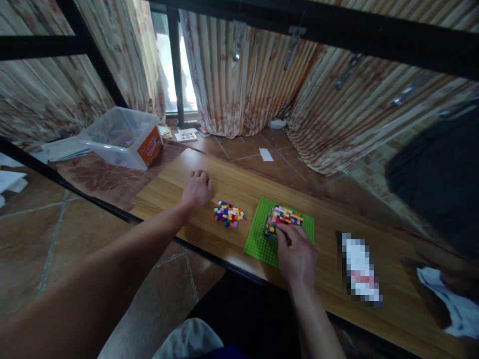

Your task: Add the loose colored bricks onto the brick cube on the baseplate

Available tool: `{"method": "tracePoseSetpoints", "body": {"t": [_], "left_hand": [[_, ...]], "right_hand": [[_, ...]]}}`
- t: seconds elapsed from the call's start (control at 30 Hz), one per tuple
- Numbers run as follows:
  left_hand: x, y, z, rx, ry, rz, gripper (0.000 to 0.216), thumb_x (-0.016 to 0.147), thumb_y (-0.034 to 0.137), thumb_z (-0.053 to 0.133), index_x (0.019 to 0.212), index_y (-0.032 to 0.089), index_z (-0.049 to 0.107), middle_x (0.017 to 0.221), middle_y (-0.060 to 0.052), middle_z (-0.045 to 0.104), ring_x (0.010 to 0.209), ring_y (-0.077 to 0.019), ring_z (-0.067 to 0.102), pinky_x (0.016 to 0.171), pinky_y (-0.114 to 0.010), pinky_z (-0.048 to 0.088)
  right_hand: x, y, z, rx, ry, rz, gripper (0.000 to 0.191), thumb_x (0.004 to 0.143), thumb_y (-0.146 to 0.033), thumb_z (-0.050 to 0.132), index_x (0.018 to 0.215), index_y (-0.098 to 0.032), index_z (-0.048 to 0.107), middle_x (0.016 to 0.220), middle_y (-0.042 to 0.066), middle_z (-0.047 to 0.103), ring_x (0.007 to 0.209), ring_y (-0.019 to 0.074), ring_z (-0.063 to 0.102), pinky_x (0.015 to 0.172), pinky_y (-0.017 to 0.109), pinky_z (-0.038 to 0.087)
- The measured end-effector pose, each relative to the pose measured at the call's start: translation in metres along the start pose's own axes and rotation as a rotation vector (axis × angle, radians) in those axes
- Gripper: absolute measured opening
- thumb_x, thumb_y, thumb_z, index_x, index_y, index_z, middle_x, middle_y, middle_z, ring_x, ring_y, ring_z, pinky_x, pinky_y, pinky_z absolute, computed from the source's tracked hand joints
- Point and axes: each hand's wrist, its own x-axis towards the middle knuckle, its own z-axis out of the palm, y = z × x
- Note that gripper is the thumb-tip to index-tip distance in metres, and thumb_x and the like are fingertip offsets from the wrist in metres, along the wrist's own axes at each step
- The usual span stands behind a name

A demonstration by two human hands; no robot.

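Resting near the far table edge point(232, 169), left hand point(198, 188) curls; right hand point(297, 252) pinches at brick stack point(287, 213), holds unclear

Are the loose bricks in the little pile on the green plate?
No, the loose bricks lie on the wooden table, beside the green plate.

Bench point(232, 187): smooth wood grain, glossy sheen
Baseplate point(258, 242): studded plastic
Loose bricks point(229, 215): smooth plastic
Bin point(119, 155): clear, glossy plastic
Curtains point(239, 85): pleated cloth
Floor point(30, 244): ceramic-looking tile
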Motion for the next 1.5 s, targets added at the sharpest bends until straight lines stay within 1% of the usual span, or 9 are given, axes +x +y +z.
{"method": "tracePoseSetpoints", "body": {"t": [0.17, 0.27, 0.37, 0.53, 0.8, 1.03, 1.13, 1.33, 1.5], "left_hand": [[0.0, 0.0, 0.001, 0.018, 0.006, 0.0, 0.024, 0.089, 0.026, 0.041, 0.096, 0.017, 0.062, 0.107, -0.014, 0.063, 0.107, -0.0296, 0.053, 0.099, -0.044, 0.04], [0.0, -0.001, 0.002, 0.02, 0.009, -0.003, 0.025, 0.089, 0.027, 0.041, 0.097, 0.016, 0.063, 0.108, -0.015, 0.063, 0.107, -0.0294, 0.053, 0.099, -0.044, 0.04], [-0.001, -0.001, 0.002, 0.014, 0.01, 0.002, 0.026, 0.089, 0.028, 0.041, 0.098, 0.017, 0.062, 0.108, -0.014, 0.063, 0.107, -0.0288, 0.053, 0.1, -0.043, 0.039], [-0.001, -0.002, 0.003, 0.004, 0.014, 0.003, 0.025, 0.089, 0.027, 0.041, 0.098, 0.018, 0.063, 0.107, -0.014, 0.063, 0.107, -0.0296, 0.053, 0.1, -0.044, 0.039], [0.0, -0.002, 0.002, 0.029, 0.011, 0.007, 0.025, 0.089, 0.027, 0.041, 0.097, 0.017, 0.063, 0.107, -0.014, 0.063, 0.106, -0.0295, 0.053, 0.099, -0.043, 0.04], [0.0, -0.001, 0.002, 0.021, 0.016, 0.005, 0.026, 0.089, 0.026, 0.041, 0.098, 0.017, 0.063, 0.108, -0.014, 0.064, 0.108, -0.029, 0.053, 0.101, -0.044, 0.039], [0.0, -0.001, 0.003, 0.014, 0.015, 0.004, 0.026, 0.089, 0.026, 0.041, 0.098, 0.017, 0.063, 0.108, -0.014, 0.064, 0.108, -0.029, 0.053, 0.101, -0.044, 0.039], [-0.001, -0.002, 0.003, -0.002, 0.014, 0.012, 0.028, 0.089, 0.027, 0.04, 0.099, 0.015, 0.063, 0.11, -0.015, 0.064, 0.108, -0.0294, 0.053, 0.102, -0.044, 0.038], [-0.001, -0.002, 0.004, -0.03, 0.012, 0.003, 0.028, 0.09, 0.027, 0.04, 0.1, 0.015, 0.063, 0.111, -0.015, 0.063, 0.11, -0.0293, 0.052, 0.103, -0.044, 0.037]], "right_hand": [[0.0, -0.004, 0.003, -0.001, -0.001, 0.0, 0.03, 0.092, -0.032, 0.047, 0.092, -0.019, 0.074, 0.094, 0.009, 0.073, 0.087, 0.021, 0.066, 0.081, 0.035, 0.049], [-0.002, -0.004, 0.002, 0.01, 0.007, 0.035, 0.031, 0.091, -0.033, 0.047, 0.095, -0.018, 0.073, 0.096, 0.009, 0.074, 0.087, 0.0223, 0.066, 0.081, 0.037, 0.05], [-0.005, -0.003, 0.001, 0.017, 0.024, 0.084, 0.032, 0.09, -0.035, 0.048, 0.097, -0.018, 0.073, 0.098, 0.01, 0.074, 0.082, 0.0224, 0.068, 0.078, 0.037, 0.051], [-0.006, -0.003, -0.002, 0.038, 0.048, 0.131, 0.032, 0.089, -0.038, 0.049, 0.095, -0.018, 0.074, 0.095, 0.01, 0.075, 0.079, 0.022, 0.068, 0.076, 0.035, 0.051], [-0.001, -0.008, -0.006, -0.002, 0.073, 0.114, 0.03, 0.089, -0.037, 0.05, 0.088, -0.017, 0.073, 0.089, 0.009, 0.073, 0.077, 0.0206, 0.066, 0.074, 0.033, 0.049], [0.005, -0.009, -0.004, 0.049, 0.032, 0.212, 0.03, 0.087, -0.042, 0.053, 0.084, -0.019, 0.073, 0.085, 0.008, 0.072, 0.072, 0.02, 0.064, 0.069, 0.031, 0.047], [0.006, -0.009, -0.003, 0.06, 0.028, 0.221, 0.032, 0.087, -0.044, 0.054, 0.084, -0.019, 0.073, 0.084, 0.008, 0.072, 0.071, 0.0203, 0.064, 0.067, 0.031, 0.047], [0.007, -0.006, -0.002, 0.079, 0.011, 0.271, 0.028, 0.084, -0.043, 0.057, 0.084, -0.02, 0.074, 0.085, 0.007, 0.072, 0.072, 0.0201, 0.064, 0.068, 0.032, 0.045], [0.007, -0.006, -0.003, 0.064, 0.006, 0.243, 0.027, 0.084, -0.041, 0.056, 0.083, -0.019, 0.073, 0.083, 0.007, 0.071, 0.071, 0.0203, 0.064, 0.068, 0.032, 0.045]]}}
